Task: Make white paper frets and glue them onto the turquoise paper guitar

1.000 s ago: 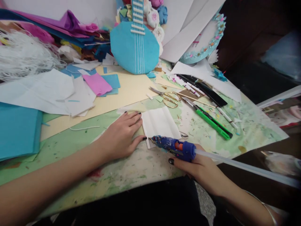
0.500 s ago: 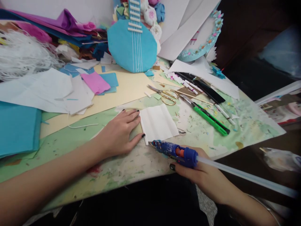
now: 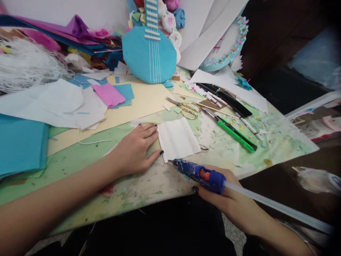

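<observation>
A small white sheet of paper (image 3: pixel 179 138) lies flat on the table, its left edge rolled into a narrow tube. My left hand (image 3: pixel 137 147) rests flat beside that edge, fingers stretched out and fingertips touching it. In my right hand (image 3: pixel 226 192) is a blue hot glue gun (image 3: pixel 198 174), with a long clear glue stick (image 3: pixel 277 206) sticking out of its back. The gun's nozzle is close to the near end of the rolled edge; whether they touch I cannot tell.
Gold-handled scissors (image 3: pixel 186 106) and a green utility knife (image 3: pixel 231 131) lie beyond the sheet. A blue paper instrument (image 3: pixel 149 53) with white strings stands at the back. Blue paper (image 3: pixel 21 145) is stacked at left, near white string (image 3: pixel 29 64) and paper scraps (image 3: pixel 48 99).
The view has shifted slightly. Both hands stay nearly in place, the left on the sheet's edge, the right with the glue gun's nozzle near the roll's end.
</observation>
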Tool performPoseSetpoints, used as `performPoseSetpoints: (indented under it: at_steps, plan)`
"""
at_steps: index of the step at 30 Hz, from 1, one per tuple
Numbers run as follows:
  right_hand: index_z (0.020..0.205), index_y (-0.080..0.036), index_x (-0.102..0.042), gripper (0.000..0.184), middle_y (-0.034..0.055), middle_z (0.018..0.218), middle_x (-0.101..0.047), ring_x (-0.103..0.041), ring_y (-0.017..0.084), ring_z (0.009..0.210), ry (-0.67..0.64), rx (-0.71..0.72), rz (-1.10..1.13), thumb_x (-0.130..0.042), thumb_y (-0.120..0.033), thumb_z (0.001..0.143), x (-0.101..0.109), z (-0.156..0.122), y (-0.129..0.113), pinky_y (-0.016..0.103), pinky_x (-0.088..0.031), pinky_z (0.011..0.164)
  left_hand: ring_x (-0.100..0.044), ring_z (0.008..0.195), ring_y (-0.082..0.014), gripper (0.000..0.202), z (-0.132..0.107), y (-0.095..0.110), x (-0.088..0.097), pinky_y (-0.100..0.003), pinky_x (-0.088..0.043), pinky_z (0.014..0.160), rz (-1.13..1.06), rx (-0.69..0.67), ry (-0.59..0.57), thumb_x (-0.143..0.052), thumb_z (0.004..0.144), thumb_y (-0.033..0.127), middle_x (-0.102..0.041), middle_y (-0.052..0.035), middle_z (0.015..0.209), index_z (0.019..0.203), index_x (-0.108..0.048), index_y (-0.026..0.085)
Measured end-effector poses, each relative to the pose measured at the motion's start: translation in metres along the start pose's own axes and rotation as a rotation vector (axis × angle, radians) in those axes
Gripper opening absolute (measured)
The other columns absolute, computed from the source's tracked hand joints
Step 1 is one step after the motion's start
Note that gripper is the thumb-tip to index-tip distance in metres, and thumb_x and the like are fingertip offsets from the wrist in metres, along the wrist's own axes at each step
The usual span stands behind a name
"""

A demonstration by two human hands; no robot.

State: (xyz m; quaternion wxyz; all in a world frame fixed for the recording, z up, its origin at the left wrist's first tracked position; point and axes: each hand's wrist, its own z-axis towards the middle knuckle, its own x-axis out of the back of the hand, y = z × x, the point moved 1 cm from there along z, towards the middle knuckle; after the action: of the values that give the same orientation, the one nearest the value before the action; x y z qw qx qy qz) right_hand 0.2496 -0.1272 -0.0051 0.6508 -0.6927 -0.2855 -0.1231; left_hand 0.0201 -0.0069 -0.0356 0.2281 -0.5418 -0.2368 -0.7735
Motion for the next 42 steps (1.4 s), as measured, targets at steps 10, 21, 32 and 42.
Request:
performPoseSetpoints:
  at_steps: [10, 21, 32, 42]
  plan:
    - [0.075, -0.020, -0.046, 0.009, -0.0015, 0.072, -0.049, -0.046, 0.013, 0.065, -0.109, 0.020, -0.092, -0.050, -0.020, 0.084, 0.008, -0.005, -0.007, 0.026, -0.039, 0.059, -0.049, 0.123, -0.0341, 0.053, -0.002, 0.002, -0.001, -0.049, -0.037, 0.107, 0.009, 0.008, -0.012, -0.047, 0.083, 0.037, -0.057, -0.0233, 0.127, 0.119, -0.059, 0.000]
    - [0.076, -0.019, -0.047, 0.010, -0.0003, 0.073, -0.052, -0.048, 0.013, 0.067, -0.080, 0.031, -0.119, -0.052, -0.019, 0.085, -0.001, 0.003, -0.002, 0.026, -0.039, 0.062, -0.049, 0.124, -0.0344, 0.052, -0.002, 0.001, -0.001, -0.051, -0.037, 0.107, 0.008, 0.001, -0.025, -0.047, 0.083, 0.036, -0.057, -0.0227, 0.127, 0.121, -0.058, 0.002]
    - [0.070, -0.020, -0.040, 0.018, -0.0011, 0.071, -0.050, -0.047, 0.012, 0.063, -0.116, 0.016, -0.145, -0.050, -0.023, 0.085, -0.002, 0.006, -0.004, 0.025, -0.037, 0.058, -0.047, 0.125, -0.0351, 0.050, -0.002, 0.002, -0.001, -0.053, -0.036, 0.108, -0.032, 0.016, -0.029, -0.049, 0.083, 0.035, -0.056, -0.0225, 0.129, 0.121, -0.058, 0.003]
    - [0.074, -0.020, -0.044, 0.011, 0.0007, 0.074, -0.053, -0.049, 0.013, 0.066, -0.093, 0.131, -0.147, -0.051, -0.019, 0.083, -0.001, 0.004, -0.003, 0.024, -0.038, 0.058, -0.047, 0.125, -0.0348, 0.051, -0.002, 0.002, -0.001, -0.053, -0.036, 0.108, -0.049, 0.024, -0.025, -0.050, 0.082, 0.035, -0.055, -0.0214, 0.130, 0.123, -0.057, 0.006]
